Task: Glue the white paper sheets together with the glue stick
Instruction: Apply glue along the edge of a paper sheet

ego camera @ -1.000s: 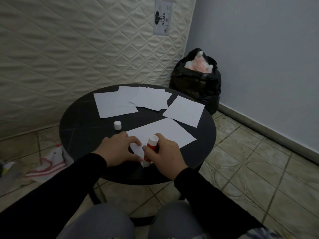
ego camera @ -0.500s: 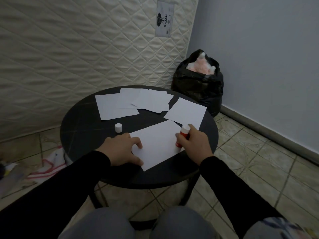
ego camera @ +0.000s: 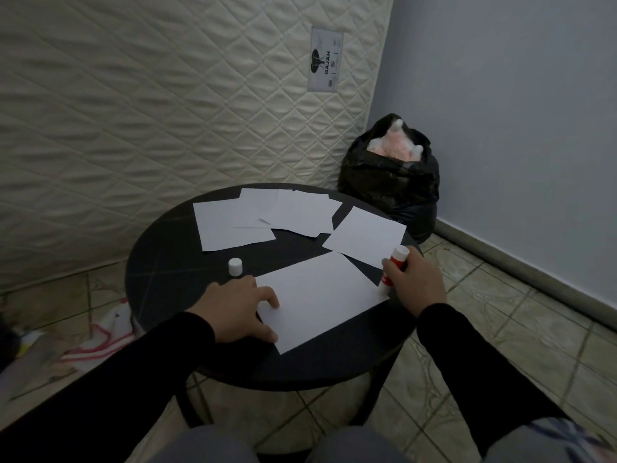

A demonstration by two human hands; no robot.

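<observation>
Right hand (ego camera: 415, 279) grips the glue stick (ego camera: 393, 266) at the sheet (ego camera: 320, 295)'s right edge; left hand (ego camera: 242, 305) fingers press flat. A loosened press could let the sheet skid or crease.

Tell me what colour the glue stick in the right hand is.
Red body with white ends, seen in the head view: glue stick held by the right hand.

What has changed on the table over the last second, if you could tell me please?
The right hand, gripping the glue stick, has swept it from the near left corner of the front sheet across to its right edge. The left hand has stayed pressing that sheet's left side. The white cap, the other sheets and the round table are unchanged.
</observation>
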